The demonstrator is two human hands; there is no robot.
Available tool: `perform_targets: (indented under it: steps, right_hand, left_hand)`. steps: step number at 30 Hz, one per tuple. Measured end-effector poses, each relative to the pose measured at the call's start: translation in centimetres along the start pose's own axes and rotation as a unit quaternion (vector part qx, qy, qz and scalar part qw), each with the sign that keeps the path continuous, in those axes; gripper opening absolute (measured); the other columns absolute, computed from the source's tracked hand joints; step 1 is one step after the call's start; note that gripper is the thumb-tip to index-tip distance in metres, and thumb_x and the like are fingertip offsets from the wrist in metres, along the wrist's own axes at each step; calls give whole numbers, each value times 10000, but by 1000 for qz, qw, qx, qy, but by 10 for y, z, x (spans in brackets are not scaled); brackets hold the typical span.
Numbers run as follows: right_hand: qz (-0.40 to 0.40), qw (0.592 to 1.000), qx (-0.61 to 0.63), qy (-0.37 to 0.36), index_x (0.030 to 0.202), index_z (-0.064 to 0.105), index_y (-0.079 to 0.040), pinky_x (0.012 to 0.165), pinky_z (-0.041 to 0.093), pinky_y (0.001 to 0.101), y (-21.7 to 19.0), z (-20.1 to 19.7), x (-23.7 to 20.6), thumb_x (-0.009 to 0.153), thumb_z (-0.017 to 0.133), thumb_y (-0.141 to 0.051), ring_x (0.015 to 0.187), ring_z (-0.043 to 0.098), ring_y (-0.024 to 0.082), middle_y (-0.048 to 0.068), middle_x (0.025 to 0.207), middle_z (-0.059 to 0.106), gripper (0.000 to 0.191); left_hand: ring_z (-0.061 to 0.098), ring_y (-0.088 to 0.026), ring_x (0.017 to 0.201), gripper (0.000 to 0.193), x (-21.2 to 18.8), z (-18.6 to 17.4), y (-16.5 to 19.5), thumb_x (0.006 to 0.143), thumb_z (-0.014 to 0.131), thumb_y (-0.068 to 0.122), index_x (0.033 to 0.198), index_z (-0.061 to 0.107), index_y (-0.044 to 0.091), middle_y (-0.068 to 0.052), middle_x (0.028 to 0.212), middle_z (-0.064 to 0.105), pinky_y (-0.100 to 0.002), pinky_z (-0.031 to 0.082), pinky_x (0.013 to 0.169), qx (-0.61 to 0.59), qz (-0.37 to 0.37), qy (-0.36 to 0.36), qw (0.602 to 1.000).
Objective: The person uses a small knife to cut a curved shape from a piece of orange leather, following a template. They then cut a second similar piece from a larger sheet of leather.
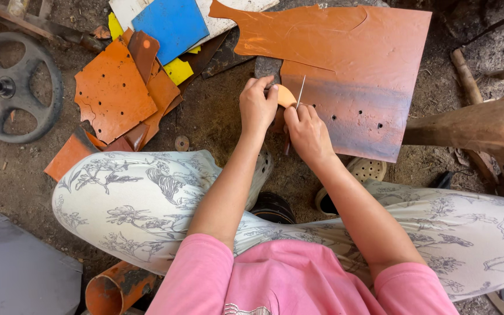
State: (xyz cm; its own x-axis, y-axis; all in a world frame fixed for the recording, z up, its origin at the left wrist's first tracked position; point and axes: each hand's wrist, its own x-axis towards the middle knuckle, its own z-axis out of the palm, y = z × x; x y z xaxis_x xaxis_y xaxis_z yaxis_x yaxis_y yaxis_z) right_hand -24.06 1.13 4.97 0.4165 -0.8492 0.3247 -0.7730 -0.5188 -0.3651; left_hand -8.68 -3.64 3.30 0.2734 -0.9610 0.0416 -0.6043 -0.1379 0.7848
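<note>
My left hand [257,107] pinches a small rounded orange piece [287,95] at the near edge of a large orange sheet [357,70] that lies on the dirt floor. Beside it, my right hand [307,133] grips a thin metal blade [300,92] that points up and away, its tip right next to the small piece. The blade's dark handle sticks out below my right fist. Several small round holes show in the sheet just right of the blade. Both forearms reach out over my knees in flower-print trousers.
A pile of orange, yellow, blue and white sheet scraps [125,87] lies to the left. A grey wheel [14,86] lies at far left. An orange pipe piece [115,287] and a grey slab [13,268] are at lower left. A wooden stump [473,125] stands at right.
</note>
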Motion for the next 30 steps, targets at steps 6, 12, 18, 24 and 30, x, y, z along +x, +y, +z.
perform_targets:
  steps: [6,12,18,24,30]
  right_hand:
    - [196,921,332,62,955,545,-49,514,488,291,32,3,14,1031,575,-4,620,600,140,73,805,640,94]
    - [165,935,304,78,940,513,-44,583,467,346,47,-10,28,933,614,58,693,591,213,111,849,643,144]
    - [61,975,165,134,916,530,-31,720,518,413,63,-11,24,851,703,78,831,631,347,147,913,699,214]
    - [201,930,285,117,965,494,-43,752,598,311,108,-7,14,1006,679,-25,941,771,218,160,1054,778,190]
    - [163,898,374,167,1107,412,-82,836,610,321,137,-15,5,1215,639,-247,1049,777,223,200,1137,790,300]
  left_hand:
    - [744,-183,916,327,18,-5,19,1055,599,354,1162,760,91,-80,1036,741,-339,609,829,-168,-49,-24,984]
    - [747,-166,967,286,15,4,9,961,685,258,1197,743,108,-48,1113,740,-333,627,853,-107,-9,-36,994]
    - [637,-233,1227,440,15,10,-3,887,780,233,1310,696,148,-25,1383,653,-411,527,1046,70,109,-49,990]
    - [510,-234,1251,666,15,3,18,804,807,406,1412,579,260,103,1542,470,-385,490,1076,148,59,-184,970]
    - [569,-249,1315,457,19,6,-4,916,780,245,1357,674,188,-3,1480,589,-431,480,1119,50,84,-61,993]
